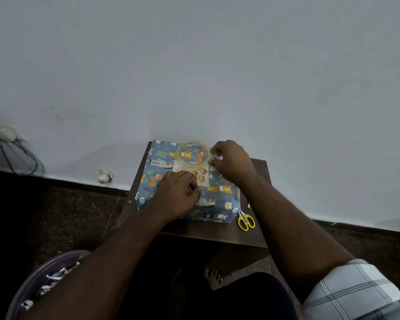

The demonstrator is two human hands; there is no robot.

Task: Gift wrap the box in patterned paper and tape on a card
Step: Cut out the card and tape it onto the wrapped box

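On the wrapped box [189, 181], the left hand [176, 192] presses the card [202, 175], fingers curled, grip unclear. The right hand's [231, 160] grip pinches something small beside the tape roll [193, 152].

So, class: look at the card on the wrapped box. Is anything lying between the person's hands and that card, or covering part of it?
Yes. The tape roll lies on the wrapped box over the card's far edge. The left hand already rests on the card's near left part; the right hand is at its right edge, fingers pinched beside the roll.

I am sitting facing a plain pale wall [194, 65], a small dark wooden table [252, 236] standing against it on dark speckled floor [67, 215], dim light falling evenly
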